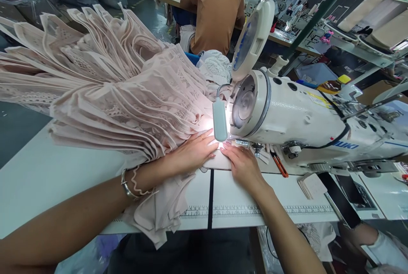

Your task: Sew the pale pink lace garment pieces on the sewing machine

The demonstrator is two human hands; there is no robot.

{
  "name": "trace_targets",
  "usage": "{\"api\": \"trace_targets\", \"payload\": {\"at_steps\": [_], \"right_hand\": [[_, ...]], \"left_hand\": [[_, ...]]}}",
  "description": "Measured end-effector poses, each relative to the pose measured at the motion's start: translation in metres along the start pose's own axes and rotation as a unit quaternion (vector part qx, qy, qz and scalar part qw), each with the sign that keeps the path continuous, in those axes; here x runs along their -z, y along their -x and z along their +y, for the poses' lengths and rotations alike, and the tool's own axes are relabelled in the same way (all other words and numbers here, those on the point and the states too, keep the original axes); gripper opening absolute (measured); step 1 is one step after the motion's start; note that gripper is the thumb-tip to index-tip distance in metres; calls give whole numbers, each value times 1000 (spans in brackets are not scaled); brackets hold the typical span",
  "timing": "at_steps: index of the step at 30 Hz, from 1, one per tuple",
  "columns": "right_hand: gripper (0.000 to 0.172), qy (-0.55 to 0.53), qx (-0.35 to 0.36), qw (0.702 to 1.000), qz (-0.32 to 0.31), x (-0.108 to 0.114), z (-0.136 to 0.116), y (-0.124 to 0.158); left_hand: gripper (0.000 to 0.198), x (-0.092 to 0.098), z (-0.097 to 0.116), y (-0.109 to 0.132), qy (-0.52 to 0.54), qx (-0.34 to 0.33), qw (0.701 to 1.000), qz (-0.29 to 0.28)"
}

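Note:
My left hand (191,152) lies flat with fingers stretched out on pale pink lace fabric (127,95), pressing it down just left of the needle area. My right hand (242,163) rests flat on a small piece of the same fabric (218,162) under the head of the white sewing machine (296,116). A small lamp (219,120) shines brightly on the fingertips of both hands. A big fanned stack of the pink lace pieces is heaped on the white table (47,172) to the left. A bracelet (127,184) sits on my left wrist.
Orange-handled snips (280,165) and a small stack of labels (310,185) lie right of my hand; a dark phone (339,199) beyond them. A printed ruler (255,211) runs along the table's front edge. A person in a brown shirt (216,6) sits ahead, back turned.

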State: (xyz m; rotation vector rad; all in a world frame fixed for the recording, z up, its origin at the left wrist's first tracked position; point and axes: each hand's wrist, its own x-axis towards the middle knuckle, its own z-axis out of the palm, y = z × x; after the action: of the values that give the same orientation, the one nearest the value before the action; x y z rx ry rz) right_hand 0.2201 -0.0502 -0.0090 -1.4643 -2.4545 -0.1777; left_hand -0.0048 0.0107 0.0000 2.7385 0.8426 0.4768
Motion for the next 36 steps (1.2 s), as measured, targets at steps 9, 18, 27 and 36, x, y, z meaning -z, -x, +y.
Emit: {"api": "trace_targets", "payload": {"at_steps": [9,18,27,36], "right_hand": [[62,23,-45,992,-115,2,-4,-6],[60,17,-68,987,-148,6,-6,-11],[60,0,-151,970,-188,12,-11,-24],[55,7,-152,971,-182,15,-4,-27]], "left_hand": [[25,2,6,-2,-35,56,998,7],[17,3,8,-5,-132,24,990,45],[24,-11,13,2,-222,-31,972,69],[12,1,-1,-20,-85,62,994,24]]}}
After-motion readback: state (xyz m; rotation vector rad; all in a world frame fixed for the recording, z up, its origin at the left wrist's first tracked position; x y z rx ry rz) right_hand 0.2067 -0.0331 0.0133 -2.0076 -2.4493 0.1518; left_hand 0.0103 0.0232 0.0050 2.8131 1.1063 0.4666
